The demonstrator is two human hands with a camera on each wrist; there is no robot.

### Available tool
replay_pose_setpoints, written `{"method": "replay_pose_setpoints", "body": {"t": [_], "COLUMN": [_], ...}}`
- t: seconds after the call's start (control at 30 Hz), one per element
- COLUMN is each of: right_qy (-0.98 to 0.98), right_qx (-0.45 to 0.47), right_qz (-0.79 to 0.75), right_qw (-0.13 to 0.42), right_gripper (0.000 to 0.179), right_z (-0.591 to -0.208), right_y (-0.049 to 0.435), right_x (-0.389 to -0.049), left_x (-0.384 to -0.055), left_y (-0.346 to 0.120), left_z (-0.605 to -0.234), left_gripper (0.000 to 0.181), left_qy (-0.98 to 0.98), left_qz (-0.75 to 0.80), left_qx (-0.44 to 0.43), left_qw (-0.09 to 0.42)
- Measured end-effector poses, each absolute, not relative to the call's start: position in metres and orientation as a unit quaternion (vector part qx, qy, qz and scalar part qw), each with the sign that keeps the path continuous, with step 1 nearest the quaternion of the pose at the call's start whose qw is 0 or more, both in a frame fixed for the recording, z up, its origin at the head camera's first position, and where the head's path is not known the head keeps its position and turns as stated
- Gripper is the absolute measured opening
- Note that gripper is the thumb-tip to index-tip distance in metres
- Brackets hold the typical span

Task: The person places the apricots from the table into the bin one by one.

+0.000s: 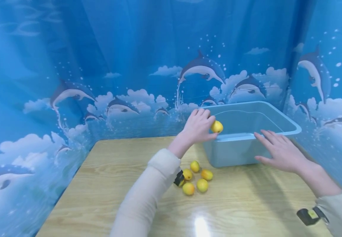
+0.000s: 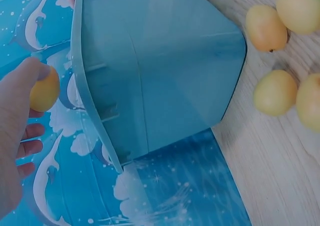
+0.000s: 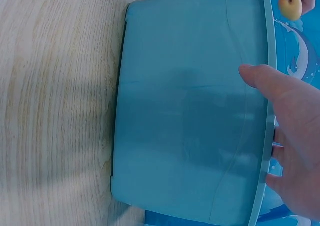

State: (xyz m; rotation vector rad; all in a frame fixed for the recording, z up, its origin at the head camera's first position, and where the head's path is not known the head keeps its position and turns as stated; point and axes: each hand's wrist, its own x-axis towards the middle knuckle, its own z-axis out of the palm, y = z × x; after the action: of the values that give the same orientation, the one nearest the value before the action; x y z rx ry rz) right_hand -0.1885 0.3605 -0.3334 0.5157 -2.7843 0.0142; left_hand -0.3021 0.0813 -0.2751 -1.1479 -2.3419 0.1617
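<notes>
My left hand (image 1: 198, 125) pinches a yellow oval fruit (image 1: 217, 126) between thumb and fingers, just above the left front corner of a blue-grey plastic bin (image 1: 233, 152). In the left wrist view, the fruit (image 2: 45, 89) sits between the thumb and fingers, beyond the bin's rim. Spread fairly straight, my right hand (image 1: 280, 149) is at the front rim of the bin; in the right wrist view its thumb (image 3: 257, 75) lies over the outer wall and its fingertips reach past the rim. Whether it touches the rim, I cannot tell. The bin's floor is hidden.
Several more yellow fruits (image 1: 202, 185) lie in a cluster on the wooden table (image 1: 114, 174), in front of the bin and partly behind my left sleeve. A blue curtain with dolphins (image 1: 129, 49) hangs around the table's back and sides.
</notes>
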Motion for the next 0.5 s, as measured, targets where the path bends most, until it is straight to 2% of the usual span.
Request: {"method": "replay_pose_setpoints", "body": {"t": [0.23, 0.5], "right_qy": [-0.974, -0.972], "right_qx": [0.175, 0.175], "right_qz": [0.006, 0.004], "right_qw": [0.143, 0.154], "right_gripper": [0.082, 0.080], "right_z": [-0.332, -0.333], "right_y": [0.359, 0.359], "right_x": [-0.188, -0.187], "left_x": [-0.305, -0.310], "left_y": [0.097, 0.108], "left_z": [-0.277, -0.280], "left_gripper": [0.042, 0.047], "left_qy": [-0.883, -0.897], "left_qz": [0.075, 0.097], "left_qx": [-0.402, -0.380], "left_qw": [0.231, 0.206]}}
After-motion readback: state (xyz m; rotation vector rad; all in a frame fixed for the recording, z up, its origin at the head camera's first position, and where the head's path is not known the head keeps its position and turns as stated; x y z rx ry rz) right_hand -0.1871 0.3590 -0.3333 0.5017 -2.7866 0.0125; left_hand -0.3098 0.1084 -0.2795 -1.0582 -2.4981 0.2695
